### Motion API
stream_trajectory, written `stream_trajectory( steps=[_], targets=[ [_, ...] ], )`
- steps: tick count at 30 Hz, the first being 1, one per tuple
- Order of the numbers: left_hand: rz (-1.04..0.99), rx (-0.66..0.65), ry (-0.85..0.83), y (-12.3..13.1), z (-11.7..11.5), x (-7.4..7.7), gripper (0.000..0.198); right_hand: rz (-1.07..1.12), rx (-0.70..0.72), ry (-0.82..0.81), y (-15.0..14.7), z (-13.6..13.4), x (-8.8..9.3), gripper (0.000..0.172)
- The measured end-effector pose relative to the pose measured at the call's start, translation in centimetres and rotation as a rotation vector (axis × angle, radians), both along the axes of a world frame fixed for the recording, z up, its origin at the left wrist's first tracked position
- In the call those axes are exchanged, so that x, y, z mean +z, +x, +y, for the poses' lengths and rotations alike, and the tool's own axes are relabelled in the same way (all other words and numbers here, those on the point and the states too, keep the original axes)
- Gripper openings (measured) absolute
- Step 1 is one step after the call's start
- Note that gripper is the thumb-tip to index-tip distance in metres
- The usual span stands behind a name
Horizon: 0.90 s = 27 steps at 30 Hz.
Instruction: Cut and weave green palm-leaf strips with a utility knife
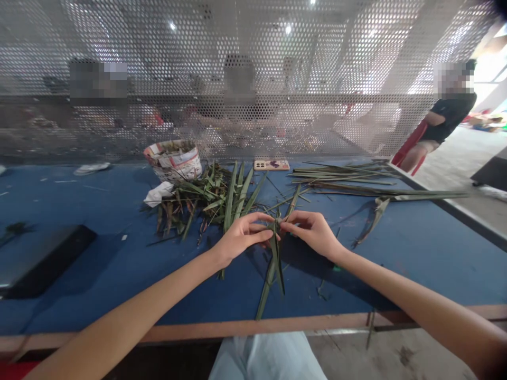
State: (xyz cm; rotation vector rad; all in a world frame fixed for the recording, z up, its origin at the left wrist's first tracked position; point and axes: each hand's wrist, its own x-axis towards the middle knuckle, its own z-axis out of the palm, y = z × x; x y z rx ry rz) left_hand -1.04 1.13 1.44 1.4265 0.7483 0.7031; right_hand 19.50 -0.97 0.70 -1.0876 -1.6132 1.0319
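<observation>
Between my two hands, above the blue table, is a small piece of folded green palm leaf (pixel 276 248) with long strips hanging down from it. My left hand (pixel 253 231) pinches its left side, thumb in front and fingers behind. From the right, the thumb and index finger of my right hand (pixel 307 228) close on its upper part. Loose leaf strips (pixel 237 192) stand out behind my left hand, next to a heap of green leaf scraps (pixel 209 192). Another strip (pixel 266 287) reaches toward the table's front edge below my hands.
A paper-covered tub (pixel 174 161) and a crumpled white tissue (pixel 158 194) are at the back left. A phone (pixel 271 165) lies by the perforated metal screen (pixel 245 121). Long leaves (pixel 344 177) lie at the back right. A dark box (pixel 47 258) is at left. A person (pixel 447 116) sits beyond.
</observation>
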Motion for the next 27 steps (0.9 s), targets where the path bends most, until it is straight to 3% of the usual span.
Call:
stream_trajectory(
  steps=[4,14,19,21,25,27],
  targets=[
    [-0.052,-0.022,-0.030,-0.1,0.1,-0.2,0.044,-0.127,0.069,0.066,-0.1,-0.1,-0.1,0.025],
    [-0.081,0.015,-0.123,0.1,0.1,-0.6,0.036,-0.171,0.130,0.054,-0.1,0.0,-0.5,0.022],
    [-0.114,0.081,-0.155,0.1,0.2,-0.5,0.032,-0.064,-0.027,0.133,-0.4,-0.6,-0.1,0.025],
    [-0.108,0.133,-0.165,0.2,0.3,-0.5,0.034,-0.093,-0.076,0.224,-0.5,-0.9,0.3,0.017],
    [-0.066,0.194,-0.142,0.2,0.3,-0.7,0.038,-0.326,0.057,0.316,-0.5,-1.1,0.4,0.028],
    [-0.028,0.191,-0.106,0.2,0.2,-0.7,0.039,-0.373,0.106,0.334,-0.6,-1.2,0.2,0.025]
  ],
)
